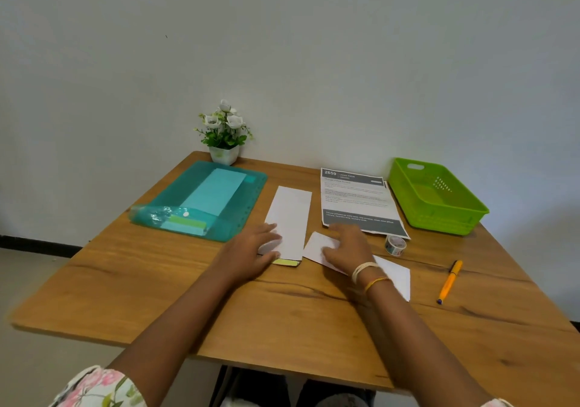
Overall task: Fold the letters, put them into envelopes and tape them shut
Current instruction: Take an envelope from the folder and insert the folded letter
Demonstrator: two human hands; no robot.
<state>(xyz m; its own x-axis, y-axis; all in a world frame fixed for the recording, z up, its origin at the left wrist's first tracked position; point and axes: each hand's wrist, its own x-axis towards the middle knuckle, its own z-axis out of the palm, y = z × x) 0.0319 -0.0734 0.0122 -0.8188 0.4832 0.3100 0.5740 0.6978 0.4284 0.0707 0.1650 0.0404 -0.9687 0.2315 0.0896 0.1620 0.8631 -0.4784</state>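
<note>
Left grip point(251, 251) rests flat, fingers relaxed, on the envelope point(290, 218), long axis running away. Right grip point(346, 245), fingers loosely spread, presses the folded letter point(392, 273) lying diagonally beneath it.

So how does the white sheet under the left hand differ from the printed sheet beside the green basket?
The white sheet is a narrow, blank strip; the printed sheet is full width, with text and dark bands. The left hand rests on the white sheet's near end; no hand rests on the printed sheet. Both lie flat on the table.
</note>
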